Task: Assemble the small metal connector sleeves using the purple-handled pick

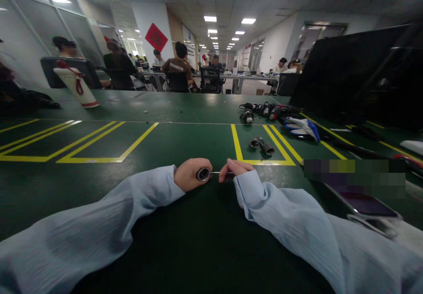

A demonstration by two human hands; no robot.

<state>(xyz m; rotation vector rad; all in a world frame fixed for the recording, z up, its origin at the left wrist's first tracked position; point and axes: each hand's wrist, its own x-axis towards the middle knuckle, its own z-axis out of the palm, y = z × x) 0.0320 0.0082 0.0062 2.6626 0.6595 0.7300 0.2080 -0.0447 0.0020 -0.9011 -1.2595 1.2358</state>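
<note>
My left hand (191, 174) is closed around a round metal connector shell (202, 174), whose open end faces me. From the right, the thin metal shaft of a screwdriver (214, 173) reaches the side of that shell. My right hand (233, 169) pinches the screwdriver, with its handle mostly hidden by the fingers. Both hands are just above the green table (185, 250). Ahead and to the right, two similar metal shells (267, 148) lie inside a yellow taped box.
Behind the shells lies a pile of dark cabled connectors (247, 117), beside a blue-and-white glove (302, 128). A phone (366, 203) rests at right. Black panels (343, 69) stand at the far right. A white bottle (77, 84) leans at far left. People sit at desks beyond.
</note>
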